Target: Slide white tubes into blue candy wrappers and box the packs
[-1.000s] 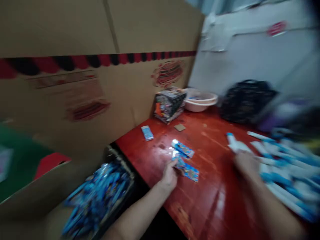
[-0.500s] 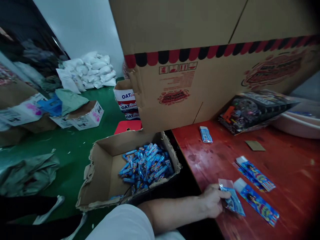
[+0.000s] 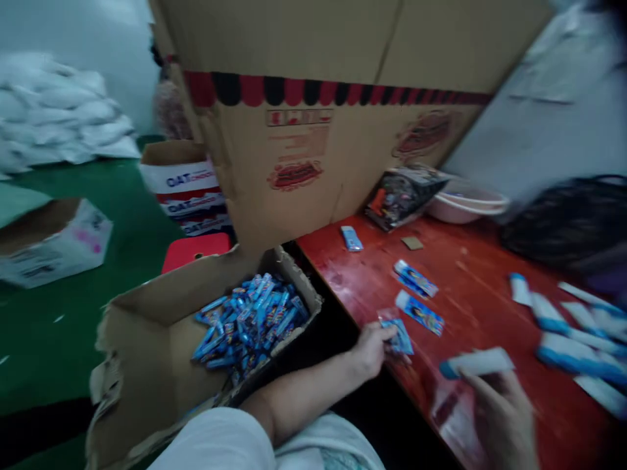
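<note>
My left hand [image 3: 369, 349] rests at the near edge of the red table [image 3: 470, 287], fingers pinched on a clear plastic sleeve with a blue printed pack [image 3: 399, 334]. My right hand [image 3: 502, 418] is raised at the lower right, closed on a white tube with a blue end [image 3: 477, 362]. Two more blue printed packs [image 3: 418, 297] lie flat just beyond my left hand. Several white and blue tubes [image 3: 568, 326] lie spread on the table's right side.
An open cardboard box [image 3: 147, 339] full of blue packs stands on the green floor left of the table. A large cardboard carton [image 3: 343, 117] walls the back. A small blue pack [image 3: 351, 238], dark printed box [image 3: 401, 196], pink basin [image 3: 467, 205] and black bag [image 3: 573, 222] sit further back.
The view swung left and then back toward the table. My left hand stayed on the sleeve at the table edge. My right hand came back into view holding a white tube.
</note>
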{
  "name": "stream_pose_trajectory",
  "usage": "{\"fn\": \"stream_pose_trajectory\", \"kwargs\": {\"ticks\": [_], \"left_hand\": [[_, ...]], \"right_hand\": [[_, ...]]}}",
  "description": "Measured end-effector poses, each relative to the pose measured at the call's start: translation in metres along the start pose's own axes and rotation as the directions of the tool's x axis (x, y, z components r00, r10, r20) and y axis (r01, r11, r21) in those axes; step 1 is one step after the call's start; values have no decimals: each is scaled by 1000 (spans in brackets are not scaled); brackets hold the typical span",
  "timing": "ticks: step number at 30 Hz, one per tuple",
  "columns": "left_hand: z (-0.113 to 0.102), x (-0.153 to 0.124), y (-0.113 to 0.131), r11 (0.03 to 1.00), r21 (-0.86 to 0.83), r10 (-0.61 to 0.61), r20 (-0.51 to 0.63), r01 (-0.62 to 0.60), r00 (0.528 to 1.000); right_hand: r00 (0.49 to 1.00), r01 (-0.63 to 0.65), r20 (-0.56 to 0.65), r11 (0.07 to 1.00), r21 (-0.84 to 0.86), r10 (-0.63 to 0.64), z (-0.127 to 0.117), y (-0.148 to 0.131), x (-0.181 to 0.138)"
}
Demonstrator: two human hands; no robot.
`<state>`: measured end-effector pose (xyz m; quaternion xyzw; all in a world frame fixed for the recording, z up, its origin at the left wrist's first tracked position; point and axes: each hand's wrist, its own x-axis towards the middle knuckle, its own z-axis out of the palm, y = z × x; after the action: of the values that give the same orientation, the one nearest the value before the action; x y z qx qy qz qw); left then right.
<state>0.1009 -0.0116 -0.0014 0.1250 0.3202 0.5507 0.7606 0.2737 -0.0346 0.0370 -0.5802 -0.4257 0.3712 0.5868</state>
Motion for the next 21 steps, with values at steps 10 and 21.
{"fn": "stream_pose_trajectory", "kwargs": {"ticks": [10, 21], "left_hand": [[-10, -44, 39, 992, 54, 121, -190, -113, 974], [-82, -173, 53, 960, 67, 268, -515, -273, 814]], "right_hand": [[987, -18, 152, 913, 408, -49, 57, -29, -54], [857, -169, 512, 905, 390, -61, 86, -33, -73]]}}
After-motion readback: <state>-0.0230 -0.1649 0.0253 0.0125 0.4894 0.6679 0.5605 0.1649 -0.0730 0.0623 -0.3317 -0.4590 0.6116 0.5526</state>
